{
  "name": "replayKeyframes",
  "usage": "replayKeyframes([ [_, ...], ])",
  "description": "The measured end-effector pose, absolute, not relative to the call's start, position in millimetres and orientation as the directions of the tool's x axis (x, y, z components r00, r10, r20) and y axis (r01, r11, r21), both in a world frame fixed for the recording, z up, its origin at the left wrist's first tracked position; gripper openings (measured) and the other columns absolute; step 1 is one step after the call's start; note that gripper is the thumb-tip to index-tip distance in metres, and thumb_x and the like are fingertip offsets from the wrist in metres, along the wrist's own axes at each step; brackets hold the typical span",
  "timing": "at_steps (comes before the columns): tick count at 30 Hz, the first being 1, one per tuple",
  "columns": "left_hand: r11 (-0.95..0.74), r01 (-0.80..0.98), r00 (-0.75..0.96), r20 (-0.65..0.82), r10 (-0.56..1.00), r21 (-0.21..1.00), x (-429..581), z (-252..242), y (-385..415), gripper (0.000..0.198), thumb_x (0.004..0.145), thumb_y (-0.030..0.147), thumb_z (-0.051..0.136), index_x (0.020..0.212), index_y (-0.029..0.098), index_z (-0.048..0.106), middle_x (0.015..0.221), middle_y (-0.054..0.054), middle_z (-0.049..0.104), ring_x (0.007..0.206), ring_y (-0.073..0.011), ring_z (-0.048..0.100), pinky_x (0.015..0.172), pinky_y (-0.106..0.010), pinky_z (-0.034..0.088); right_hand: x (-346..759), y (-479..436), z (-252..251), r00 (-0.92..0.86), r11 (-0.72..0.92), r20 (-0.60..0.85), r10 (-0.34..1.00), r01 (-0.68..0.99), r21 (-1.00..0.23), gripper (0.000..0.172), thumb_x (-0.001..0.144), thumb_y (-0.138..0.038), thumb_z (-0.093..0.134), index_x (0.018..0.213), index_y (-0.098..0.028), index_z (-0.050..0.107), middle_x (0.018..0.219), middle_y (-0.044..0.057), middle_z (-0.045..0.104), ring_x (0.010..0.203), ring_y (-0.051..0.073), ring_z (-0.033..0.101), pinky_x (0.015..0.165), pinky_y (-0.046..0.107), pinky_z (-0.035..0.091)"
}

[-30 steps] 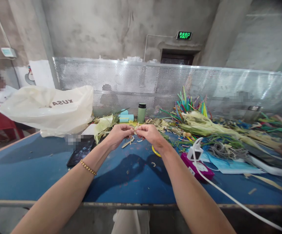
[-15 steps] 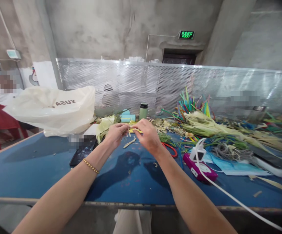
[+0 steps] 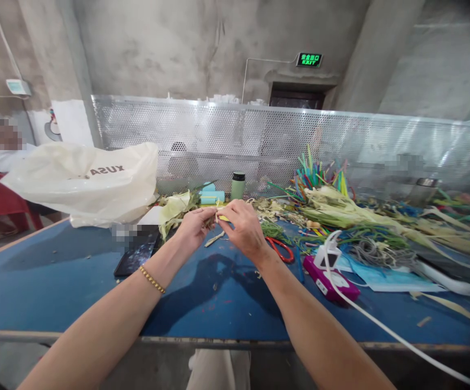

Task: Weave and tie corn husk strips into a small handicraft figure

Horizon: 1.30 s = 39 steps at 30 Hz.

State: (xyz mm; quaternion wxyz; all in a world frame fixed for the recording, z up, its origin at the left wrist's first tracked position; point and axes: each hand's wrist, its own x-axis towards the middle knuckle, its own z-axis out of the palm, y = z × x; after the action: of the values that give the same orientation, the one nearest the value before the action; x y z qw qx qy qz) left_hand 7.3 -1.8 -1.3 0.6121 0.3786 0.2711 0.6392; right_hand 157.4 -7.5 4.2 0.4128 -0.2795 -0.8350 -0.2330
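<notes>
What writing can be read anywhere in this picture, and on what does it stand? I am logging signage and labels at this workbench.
"EXIT", with small characters above it too small to read: green lit sign over the doorway.
"XUSA", seen mirrored through the plastic, possibly part of a longer word: white plastic bag on the blue table.
Two patches are blurred out and unreadable.

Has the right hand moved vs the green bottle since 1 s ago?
Yes. The right hand has shifted left, now directly below the green bottle, overlapping the left hand on a pale yellow strip.
</notes>
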Motion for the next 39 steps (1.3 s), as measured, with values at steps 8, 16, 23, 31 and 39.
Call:
replayKeyframes([
  [8, -0.111, -0.575, 0.040, 0.163, 0.986, 0.811, 11, -2, -3, 0.011, 0.063, 0.011, 0.076, 0.068, 0.010, 0.066, 0.063, -0.002, 0.064, 0.056, -0.0090, 0.057, 0.052, -0.021, 0.042, 155, -11, 5, -0.474, 0.731, 0.842, 0.259, 0.666, 0.150, 0.017, 0.094, -0.021, 0.047, 0.090, -0.017, 0.064, 0.089, 0.008, 0.061, 0.088, 0.021, 0.051, 0.077, 0.034, 0.035],
  [16, -0.096, -0.583, 0.040, 0.147, 0.988, 0.807, 15, -9, 0, 0.009, 0.063, 0.010, 0.073, 0.066, 0.010, 0.065, 0.064, -0.003, 0.064, 0.058, -0.0095, 0.058, 0.057, -0.022, 0.046, 153, -11, 3, -0.437, 0.693, 0.853, 0.285, 0.709, 0.132, 0.007, 0.087, -0.016, 0.052, 0.084, -0.018, 0.058, 0.086, 0.008, 0.060, 0.084, 0.021, 0.052, 0.075, 0.033, 0.035],
  [23, -0.096, -0.598, 0.048, 0.154, 0.987, 0.796, 19, -9, -2, 0.009, 0.061, 0.009, 0.074, 0.064, 0.010, 0.066, 0.064, -0.004, 0.065, 0.059, -0.0094, 0.058, 0.057, -0.021, 0.045, 152, -9, 0, -0.374, 0.652, 0.890, 0.262, 0.748, 0.123, 0.012, 0.089, -0.019, 0.051, 0.078, -0.020, 0.053, 0.079, 0.006, 0.058, 0.078, 0.020, 0.051, 0.074, 0.032, 0.035],
  [31, -0.091, -0.619, 0.042, 0.148, 0.988, 0.780, 21, -4, -7, 0.008, 0.059, 0.005, 0.072, 0.060, 0.008, 0.065, 0.060, -0.003, 0.064, 0.058, -0.0096, 0.058, 0.060, -0.022, 0.046, 153, -13, 2, -0.466, 0.763, 0.849, 0.249, 0.634, 0.124, 0.008, 0.083, -0.012, 0.051, 0.080, -0.019, 0.053, 0.084, 0.006, 0.056, 0.082, 0.020, 0.051, 0.076, 0.031, 0.039],
  [39, -0.092, -0.623, 0.028, 0.140, 0.990, 0.777, 24, -3, -10, 0.008, 0.056, 0.003, 0.071, 0.057, 0.008, 0.065, 0.056, -0.003, 0.063, 0.054, -0.0090, 0.056, 0.056, -0.020, 0.045, 151, -11, 0, -0.481, 0.720, 0.860, 0.174, 0.657, 0.222, 0.015, 0.091, -0.013, 0.042, 0.079, -0.019, 0.049, 0.082, 0.009, 0.055, 0.082, 0.022, 0.049, 0.075, 0.034, 0.040],
])
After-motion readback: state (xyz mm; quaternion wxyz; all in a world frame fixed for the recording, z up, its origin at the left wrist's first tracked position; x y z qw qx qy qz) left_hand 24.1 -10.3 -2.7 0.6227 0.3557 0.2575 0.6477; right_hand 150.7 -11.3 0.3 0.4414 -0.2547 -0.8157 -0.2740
